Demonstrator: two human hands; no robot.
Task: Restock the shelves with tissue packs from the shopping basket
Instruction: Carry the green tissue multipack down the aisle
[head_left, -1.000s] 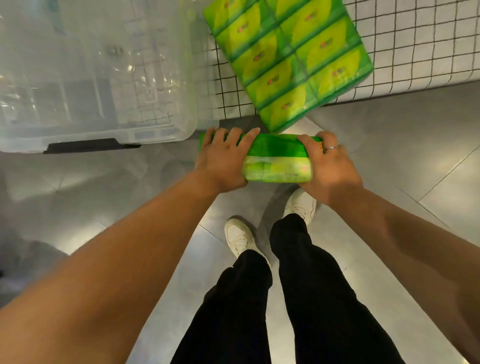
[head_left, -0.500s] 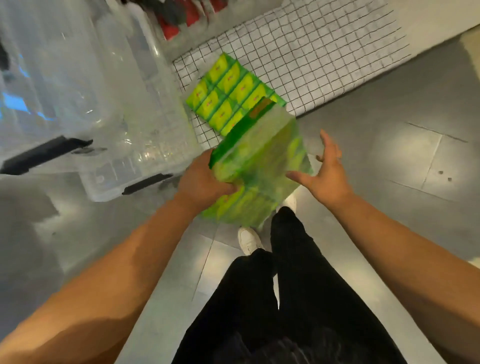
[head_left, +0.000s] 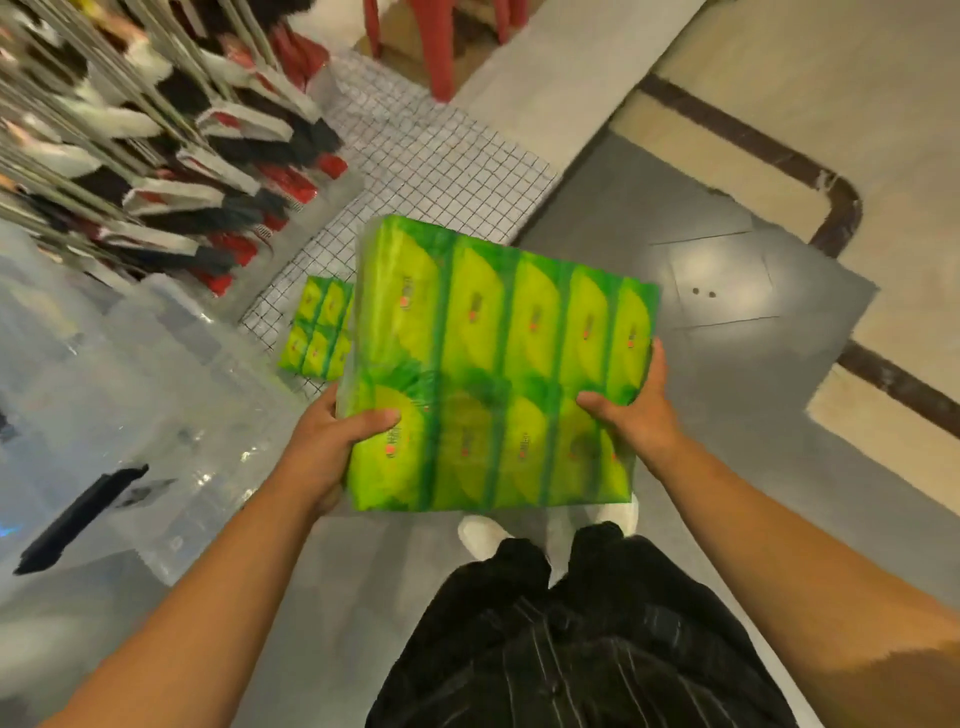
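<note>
Head view: both hands, left (head_left: 324, 447) and right (head_left: 636, 410), clamp soft, light tissue pack (head_left: 498, 364) at 9 and 3 o'clock edges.

1. A shop: blurred rows of packaged goods (head_left: 171, 156) hang on display rods at the left.
2. A low wire-grid shelf (head_left: 441, 166) carries a wrapped green tissue pack (head_left: 317, 332) of many identical units.
3. Clear plastic storage bins (head_left: 130, 389) stand on the polished tiled floor (head_left: 727, 389) just beside that shelf.
</note>
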